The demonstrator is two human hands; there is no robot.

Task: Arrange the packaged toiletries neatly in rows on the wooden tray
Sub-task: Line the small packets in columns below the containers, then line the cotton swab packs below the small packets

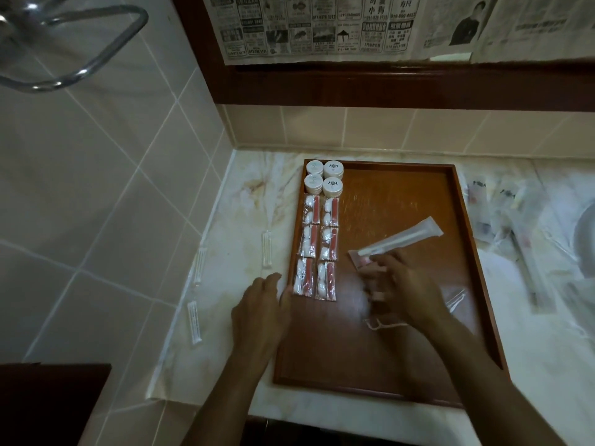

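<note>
A wooden tray lies on the marble counter. Along its left side stand several small round white packs in two columns, with several clear packets of cotton buds and red strips lined up below them. My right hand holds a long clear packet with a white stick inside, raised at a slant over the tray's middle. My left hand rests open at the tray's left edge, its fingers touching the nearest packet. A clear packet with a string lies partly under my right forearm.
Three slim clear packets lie on the counter left of the tray. More clear packets are piled to the right, beside a sink's rim. Tiled walls close the left and back. A dark cabinet stands at lower left.
</note>
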